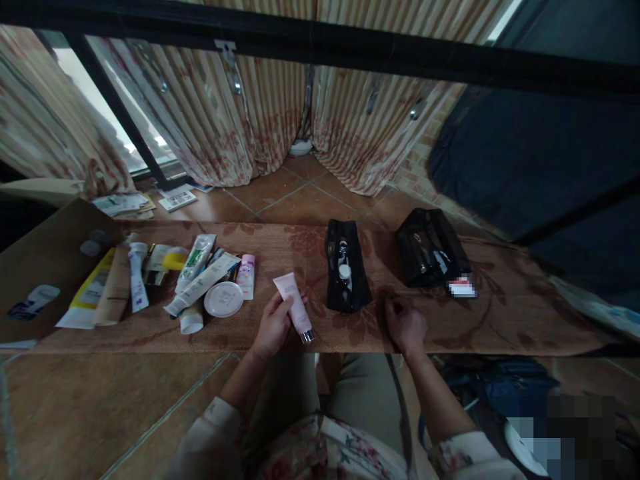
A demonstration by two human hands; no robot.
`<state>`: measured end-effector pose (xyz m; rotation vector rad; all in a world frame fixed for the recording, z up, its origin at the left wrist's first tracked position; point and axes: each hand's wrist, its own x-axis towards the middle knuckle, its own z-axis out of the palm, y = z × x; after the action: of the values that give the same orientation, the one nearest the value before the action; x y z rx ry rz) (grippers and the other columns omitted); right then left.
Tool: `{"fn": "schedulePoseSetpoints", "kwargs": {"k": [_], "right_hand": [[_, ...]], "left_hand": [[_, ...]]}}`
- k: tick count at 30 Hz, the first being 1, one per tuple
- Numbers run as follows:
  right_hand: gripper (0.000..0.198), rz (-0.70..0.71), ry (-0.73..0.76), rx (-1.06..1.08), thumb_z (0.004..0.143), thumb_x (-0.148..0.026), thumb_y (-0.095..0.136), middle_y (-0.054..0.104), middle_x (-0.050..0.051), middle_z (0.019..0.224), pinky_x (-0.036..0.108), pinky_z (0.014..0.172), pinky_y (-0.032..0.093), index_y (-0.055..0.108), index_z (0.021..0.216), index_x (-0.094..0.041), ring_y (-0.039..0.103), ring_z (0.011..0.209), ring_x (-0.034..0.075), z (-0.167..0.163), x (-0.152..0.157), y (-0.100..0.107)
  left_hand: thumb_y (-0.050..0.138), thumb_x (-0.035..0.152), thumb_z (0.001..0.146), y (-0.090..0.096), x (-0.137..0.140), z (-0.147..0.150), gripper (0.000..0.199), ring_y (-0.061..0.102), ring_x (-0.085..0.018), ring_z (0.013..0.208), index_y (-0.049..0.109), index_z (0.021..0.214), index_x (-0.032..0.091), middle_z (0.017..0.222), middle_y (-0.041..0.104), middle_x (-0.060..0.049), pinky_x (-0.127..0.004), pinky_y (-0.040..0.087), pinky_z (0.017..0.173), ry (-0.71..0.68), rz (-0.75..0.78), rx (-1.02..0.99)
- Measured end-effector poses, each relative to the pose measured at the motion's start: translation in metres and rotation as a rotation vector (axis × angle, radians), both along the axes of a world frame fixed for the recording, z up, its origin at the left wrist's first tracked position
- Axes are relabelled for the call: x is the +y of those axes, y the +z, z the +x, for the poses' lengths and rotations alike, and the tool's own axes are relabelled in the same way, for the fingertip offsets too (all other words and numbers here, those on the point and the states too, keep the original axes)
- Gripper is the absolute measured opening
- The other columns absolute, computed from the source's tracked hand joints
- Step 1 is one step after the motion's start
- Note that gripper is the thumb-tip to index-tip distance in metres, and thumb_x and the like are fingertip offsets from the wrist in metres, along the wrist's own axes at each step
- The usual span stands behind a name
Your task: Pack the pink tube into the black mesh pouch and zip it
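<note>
A pale pink squeeze tube [295,301] with a silver cap is in my left hand [275,325], thumb on its front, the cap end pointing down toward the table's near edge. Right of it stands an open black pouch [349,267] with a white-capped bottle [345,272] and other small items inside. My right hand [406,325] rests on the brown tablecloth [300,250] with its fingers curled in, and nothing shows in them. Just beyond it is a second black pouch [430,247], see-through mesh, with a few items in it.
On the left lie several tubes and containers, among them a white tube [205,283], a round clear-lidded tub [223,299], a pink-white bottle [247,277] and a yellow-white tube [90,293]. A cardboard box [55,247] stands at the far left. A dark metal bar [320,43] crosses above.
</note>
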<state>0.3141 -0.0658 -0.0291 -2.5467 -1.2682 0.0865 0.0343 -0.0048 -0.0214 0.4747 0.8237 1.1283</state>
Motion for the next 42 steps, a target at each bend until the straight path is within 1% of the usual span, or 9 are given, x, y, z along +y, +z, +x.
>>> {"fn": "schedulePoseSetpoints", "kwargs": {"k": [7,12,17,24,27,31,36,39,42], "right_hand": [[0.038,-0.035,-0.011,-0.015,0.089,-0.047,0.047,0.065,0.008,0.073,0.025,0.056,0.026,0.071,0.093,-0.017,0.057,0.064,0.016,0.0,0.001,0.0],[0.036,-0.035,0.0,-0.026,0.09,-0.044,0.047,0.067,0.009,0.078,0.025,0.055,0.025,0.07,0.092,-0.017,0.056,0.064,0.015,-0.001,0.001,0.0],[0.034,-0.017,0.016,-0.027,0.091,-0.042,0.046,0.068,0.008,0.08,0.024,0.056,0.025,0.07,0.093,-0.019,0.057,0.066,0.015,-0.001,0.0,0.0],[0.032,-0.03,0.003,-0.006,0.091,-0.042,0.045,0.068,0.007,0.078,0.024,0.058,0.028,0.069,0.094,-0.02,0.059,0.068,0.016,-0.002,0.003,0.002],[0.033,-0.034,-0.002,0.004,0.091,-0.042,0.044,0.068,0.007,0.079,0.024,0.059,0.029,0.068,0.093,-0.02,0.061,0.071,0.016,-0.004,0.003,0.003],[0.032,-0.017,0.003,0.021,0.092,-0.042,0.043,0.069,0.006,0.084,0.025,0.058,0.028,0.067,0.09,-0.021,0.062,0.074,0.017,-0.005,0.003,0.005],[0.03,-0.002,0.001,0.029,0.092,-0.042,0.043,0.069,0.005,0.081,0.025,0.059,0.029,0.065,0.087,-0.023,0.062,0.074,0.017,-0.006,0.003,0.004],[0.029,0.01,0.002,0.035,0.092,-0.041,0.043,0.069,0.004,0.079,0.024,0.059,0.028,0.064,0.086,-0.022,0.061,0.073,0.016,-0.006,0.003,0.004],[0.029,0.028,0.012,0.055,0.093,-0.041,0.042,0.069,0.003,0.079,0.024,0.059,0.028,0.064,0.086,-0.022,0.061,0.072,0.015,-0.007,0.003,0.005]], "left_hand": [[0.068,0.025,0.073,0.004,0.0,-0.003,0.036,0.067,-0.023,0.095,0.06,0.107,0.014,0.098,0.072,-0.009,-0.038,0.047,0.094,-0.009,-0.033,-0.035],[0.069,0.026,0.074,0.004,0.001,-0.003,0.032,0.067,-0.023,0.095,0.061,0.102,0.014,0.098,0.072,-0.01,-0.039,0.048,0.094,0.003,-0.036,-0.044],[0.069,0.026,0.074,0.004,0.002,-0.005,0.032,0.068,-0.023,0.092,0.061,0.102,0.015,0.095,0.072,-0.009,-0.039,0.051,0.092,0.011,-0.048,-0.023],[0.066,0.024,0.076,0.007,0.004,-0.005,0.029,0.068,-0.024,0.094,0.062,0.102,0.012,0.1,0.072,-0.012,-0.042,0.051,0.094,0.027,-0.059,-0.002],[0.062,0.026,0.08,0.007,0.006,-0.005,0.028,0.068,-0.024,0.093,0.061,0.104,0.011,0.098,0.072,-0.012,-0.042,0.051,0.094,0.029,-0.073,0.018],[0.052,0.029,0.088,0.009,0.007,-0.004,0.029,0.069,-0.02,0.088,0.06,0.109,0.01,0.098,0.071,-0.012,-0.038,0.052,0.092,0.051,-0.126,0.072],[0.043,0.033,0.093,0.014,0.008,-0.004,0.035,0.069,-0.019,0.089,0.059,0.112,0.009,0.1,0.07,-0.014,-0.035,0.054,0.09,0.033,-0.192,0.094],[0.05,0.03,0.089,0.013,0.007,-0.005,0.03,0.07,-0.019,0.087,0.06,0.111,0.011,0.099,0.071,-0.012,-0.035,0.055,0.088,0.038,-0.17,0.11],[0.064,0.02,0.078,0.009,0.006,-0.007,0.031,0.068,-0.02,0.094,0.062,0.108,0.015,0.1,0.071,-0.009,-0.035,0.053,0.091,0.032,-0.116,0.096]]}}
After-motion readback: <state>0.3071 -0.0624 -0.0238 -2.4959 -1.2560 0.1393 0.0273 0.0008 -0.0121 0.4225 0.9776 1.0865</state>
